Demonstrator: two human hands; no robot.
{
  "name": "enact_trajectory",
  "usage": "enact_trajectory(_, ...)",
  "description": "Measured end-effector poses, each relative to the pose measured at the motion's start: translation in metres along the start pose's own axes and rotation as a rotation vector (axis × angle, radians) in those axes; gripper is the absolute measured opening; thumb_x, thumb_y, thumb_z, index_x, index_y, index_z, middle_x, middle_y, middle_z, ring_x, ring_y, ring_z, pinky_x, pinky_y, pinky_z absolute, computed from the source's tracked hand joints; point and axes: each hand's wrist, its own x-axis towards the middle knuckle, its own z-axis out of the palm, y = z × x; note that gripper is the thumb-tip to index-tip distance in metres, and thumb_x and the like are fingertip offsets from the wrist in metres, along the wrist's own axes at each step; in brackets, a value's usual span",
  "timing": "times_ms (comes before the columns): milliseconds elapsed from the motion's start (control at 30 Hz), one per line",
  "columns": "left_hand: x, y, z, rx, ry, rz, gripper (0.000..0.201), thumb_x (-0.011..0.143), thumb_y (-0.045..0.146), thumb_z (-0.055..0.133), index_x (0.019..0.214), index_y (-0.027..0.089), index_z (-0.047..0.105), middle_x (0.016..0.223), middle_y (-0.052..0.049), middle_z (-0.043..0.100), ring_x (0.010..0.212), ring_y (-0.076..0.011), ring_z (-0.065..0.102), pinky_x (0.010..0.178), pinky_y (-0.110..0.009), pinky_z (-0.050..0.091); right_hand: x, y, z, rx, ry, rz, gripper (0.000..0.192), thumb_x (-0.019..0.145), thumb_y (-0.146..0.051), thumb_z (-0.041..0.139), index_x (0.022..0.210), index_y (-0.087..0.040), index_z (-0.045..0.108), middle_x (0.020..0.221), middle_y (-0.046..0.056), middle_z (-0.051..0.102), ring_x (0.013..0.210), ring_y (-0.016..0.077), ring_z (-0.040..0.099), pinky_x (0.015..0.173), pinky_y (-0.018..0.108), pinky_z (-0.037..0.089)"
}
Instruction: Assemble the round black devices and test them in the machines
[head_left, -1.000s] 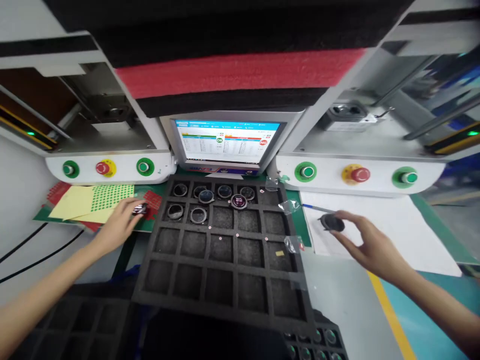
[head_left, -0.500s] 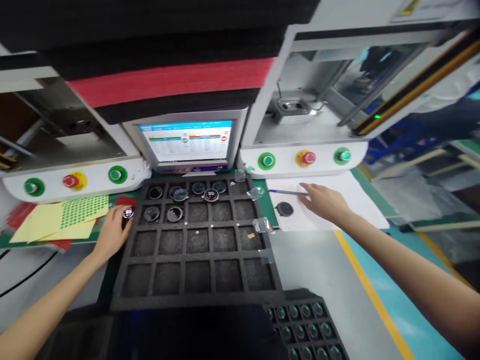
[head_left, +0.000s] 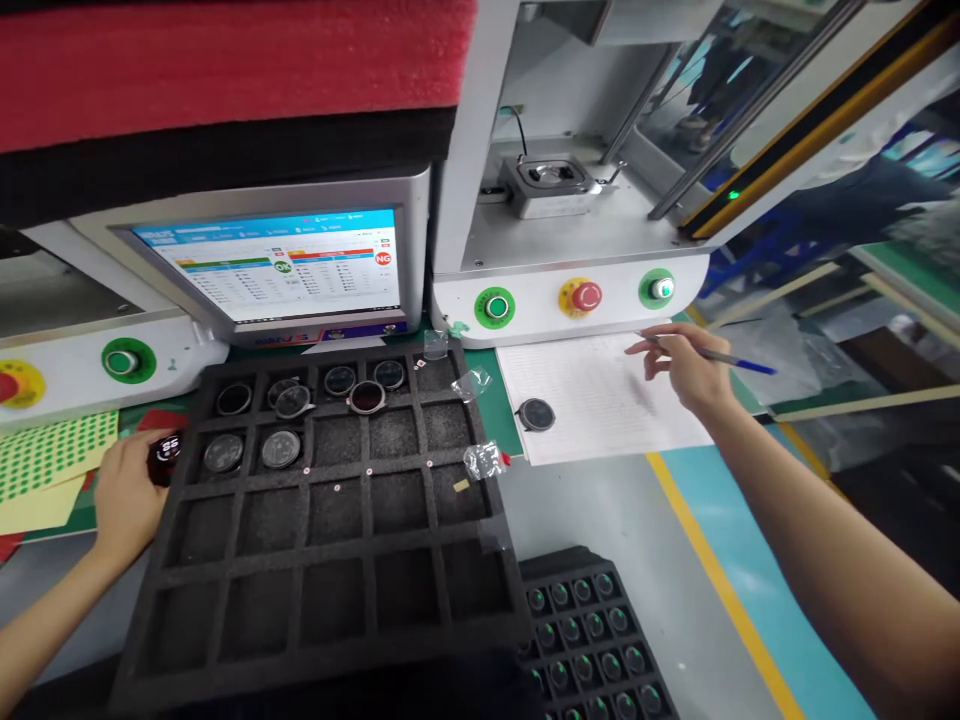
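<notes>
While left hand (head_left: 127,490) pinches a round watch case (head_left: 164,455) at the foam tray (head_left: 315,560) edge, right hand (head_left: 686,365) pinches a blue pen (head_left: 724,358) above the paper sheet (head_left: 592,400).

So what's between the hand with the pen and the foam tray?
In the head view, the round black watch part lies on the white sheet, between the right hand and the foam tray.
</notes>
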Motion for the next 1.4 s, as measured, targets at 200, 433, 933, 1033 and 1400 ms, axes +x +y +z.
enact_trajectory(200,0.001,-0.006,0.001,0.06,0.01,0.061,0.042,0.077,0.043,0.038,0.103,0.016,0.057,0.095,-0.017,0.062,0.094,-0.0385,0.057,0.085,-0.052,0.05,0.031,0.001,0.028,0.347,0.214,0.217,0.025,0.098,-0.036,0.06,0.107,-0.013,0.062,0.091,0.002,0.063,0.07,0.0107,0.061,0.06,0.024,0.055)
enact_trajectory(433,0.001,-0.006,-0.001,0.067,0.001,0.045,0.039,0.075,0.042,0.039,0.101,0.018,0.055,0.092,-0.016,0.061,0.094,-0.0384,0.057,0.084,-0.051,0.05,0.045,-0.007,0.041,0.559,0.405,0.3,0.022,0.098,-0.034,0.06,0.099,-0.012,0.061,0.084,0.0,0.061,0.063,0.0083,0.058,0.054,0.02,0.052)
enact_trajectory(933,0.002,0.007,-0.006,0.033,-0.05,-0.059,0.033,0.074,0.045,0.044,0.1,0.025,0.049,0.091,-0.01,0.056,0.099,-0.038,0.055,0.089,-0.051,0.047,0.042,-0.009,0.042,0.599,0.414,0.293,0.021,0.098,-0.031,0.06,0.09,-0.012,0.061,0.074,-0.003,0.057,0.055,0.006,0.052,0.049,0.018,0.047)
enact_trajectory(1033,0.001,0.006,-0.006,0.038,-0.048,-0.04,0.034,0.075,0.045,0.043,0.101,0.024,0.049,0.093,-0.012,0.058,0.098,-0.0382,0.056,0.088,-0.051,0.048,0.041,-0.012,0.042,0.591,0.407,0.301,0.021,0.098,-0.031,0.061,0.089,-0.012,0.06,0.072,-0.004,0.055,0.053,0.0053,0.05,0.047,0.017,0.045)
enact_trajectory(1400,-0.001,0.001,-0.006,0.052,-0.05,-0.034,0.036,0.076,0.043,0.042,0.104,0.021,0.05,0.099,-0.016,0.061,0.099,-0.0408,0.058,0.088,-0.054,0.049,0.04,-0.01,0.043,0.564,0.383,0.28,0.02,0.098,-0.031,0.061,0.091,-0.012,0.061,0.075,-0.003,0.057,0.055,0.006,0.053,0.049,0.018,0.047)
